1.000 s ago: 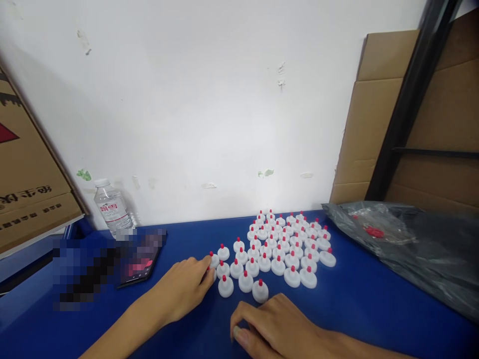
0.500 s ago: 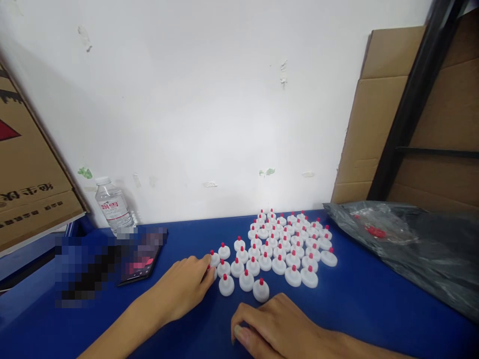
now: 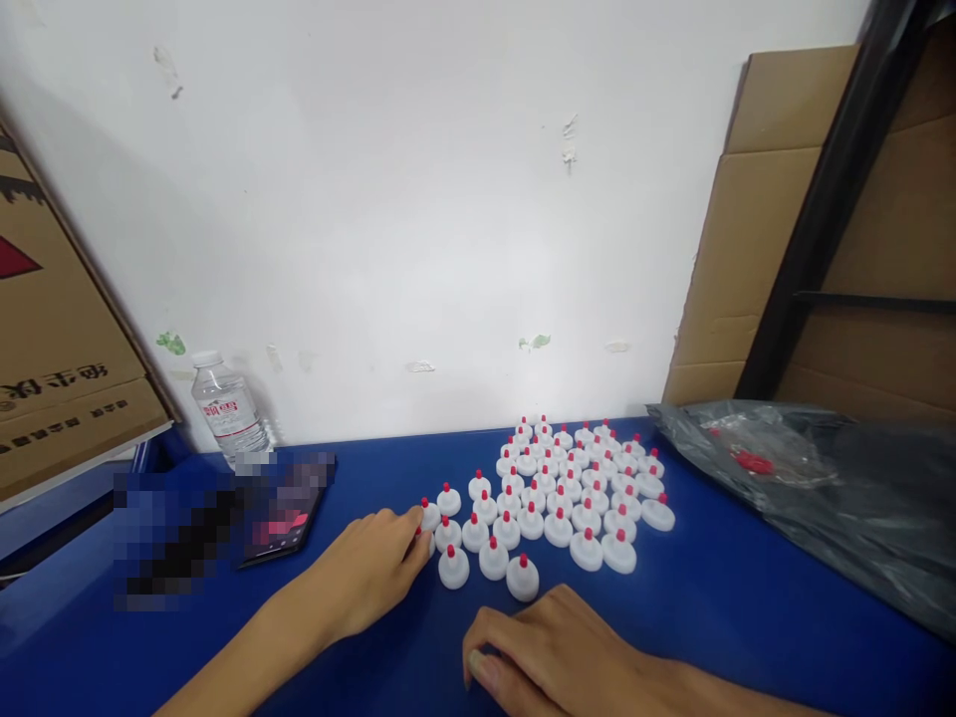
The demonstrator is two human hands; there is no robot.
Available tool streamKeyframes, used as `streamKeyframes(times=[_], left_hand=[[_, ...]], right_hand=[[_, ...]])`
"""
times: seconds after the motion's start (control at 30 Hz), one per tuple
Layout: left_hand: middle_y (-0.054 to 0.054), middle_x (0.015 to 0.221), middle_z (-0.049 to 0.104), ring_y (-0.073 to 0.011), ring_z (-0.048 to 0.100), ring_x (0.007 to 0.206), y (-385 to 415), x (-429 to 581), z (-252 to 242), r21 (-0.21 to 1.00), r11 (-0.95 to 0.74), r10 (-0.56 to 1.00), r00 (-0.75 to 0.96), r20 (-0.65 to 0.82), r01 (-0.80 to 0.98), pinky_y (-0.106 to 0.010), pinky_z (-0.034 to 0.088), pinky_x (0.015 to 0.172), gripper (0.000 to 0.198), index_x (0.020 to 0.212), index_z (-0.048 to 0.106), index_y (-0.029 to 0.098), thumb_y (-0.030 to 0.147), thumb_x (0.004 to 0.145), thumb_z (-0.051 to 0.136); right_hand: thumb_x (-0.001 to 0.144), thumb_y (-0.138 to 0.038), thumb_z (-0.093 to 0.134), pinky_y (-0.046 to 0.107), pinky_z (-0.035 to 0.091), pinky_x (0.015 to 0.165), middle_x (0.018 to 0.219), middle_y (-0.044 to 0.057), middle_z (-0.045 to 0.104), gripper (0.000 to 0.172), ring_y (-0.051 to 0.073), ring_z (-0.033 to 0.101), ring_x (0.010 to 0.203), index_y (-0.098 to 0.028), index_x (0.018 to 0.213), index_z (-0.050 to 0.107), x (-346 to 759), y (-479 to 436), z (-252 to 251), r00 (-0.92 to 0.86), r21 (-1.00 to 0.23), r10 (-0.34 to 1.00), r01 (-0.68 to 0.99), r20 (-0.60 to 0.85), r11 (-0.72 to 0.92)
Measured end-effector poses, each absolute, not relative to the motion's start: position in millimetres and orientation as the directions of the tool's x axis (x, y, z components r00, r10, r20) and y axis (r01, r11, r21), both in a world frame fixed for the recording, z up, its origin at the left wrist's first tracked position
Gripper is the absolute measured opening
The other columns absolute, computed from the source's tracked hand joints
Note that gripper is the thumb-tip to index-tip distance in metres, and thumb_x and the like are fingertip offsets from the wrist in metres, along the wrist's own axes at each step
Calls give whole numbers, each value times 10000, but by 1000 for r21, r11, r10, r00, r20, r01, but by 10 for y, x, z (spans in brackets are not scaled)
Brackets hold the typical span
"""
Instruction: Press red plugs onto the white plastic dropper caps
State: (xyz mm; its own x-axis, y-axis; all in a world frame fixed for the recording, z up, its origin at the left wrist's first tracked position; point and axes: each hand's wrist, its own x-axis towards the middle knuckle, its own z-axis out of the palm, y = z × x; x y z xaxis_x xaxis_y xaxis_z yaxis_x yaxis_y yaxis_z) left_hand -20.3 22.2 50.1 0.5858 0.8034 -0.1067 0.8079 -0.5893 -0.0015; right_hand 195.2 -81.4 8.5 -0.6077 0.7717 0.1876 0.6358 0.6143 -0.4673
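Many round white plastic caps with small red tips stand upright in a loose cluster on the blue table. My left hand is at the cluster's left edge, thumb and forefinger closed on the red tip of one white cap, which is mostly hidden behind the fingers. My right hand rests on the table just in front of the nearest caps. Its fingers are curled in with the thumb below them, and nothing shows in them.
On the left stand a water bottle, a dark phone-like object and a printed cardboard box. A grey plastic bag with a clear bag of red pieces lies at right. A white wall rises behind the table.
Both hands and the caps stay nearly where they were. The view has shifted very slightly.
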Motion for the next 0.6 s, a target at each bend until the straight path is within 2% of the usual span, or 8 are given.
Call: streamKeyframes(times=[0.37, 0.6], left_hand=[[-112, 915, 723, -328, 698, 848, 238, -178, 488, -28, -583, 809, 577, -114, 812, -374, 442, 690, 363, 1011, 598, 219, 378, 1069, 277], [-113, 909, 723, -340, 702, 844, 239, -198, 476, -20, -590, 804, 585, -107, 807, -388, 453, 691, 382, 1018, 602, 223, 383, 1071, 259]], right_hand=[[1040, -303, 391, 216, 426, 611, 828, -13, 763, 240, 146, 700, 648, -231, 1064, 619, 1933, -830, 145, -620, -469, 772, 646, 138, 603], [1034, -275, 432, 201, 405, 582, 830, -30, 763, 195, 127, 691, 634, -231, 1071, 618, 1926, -827, 113, -629, -448, 761, 641, 157, 623]])
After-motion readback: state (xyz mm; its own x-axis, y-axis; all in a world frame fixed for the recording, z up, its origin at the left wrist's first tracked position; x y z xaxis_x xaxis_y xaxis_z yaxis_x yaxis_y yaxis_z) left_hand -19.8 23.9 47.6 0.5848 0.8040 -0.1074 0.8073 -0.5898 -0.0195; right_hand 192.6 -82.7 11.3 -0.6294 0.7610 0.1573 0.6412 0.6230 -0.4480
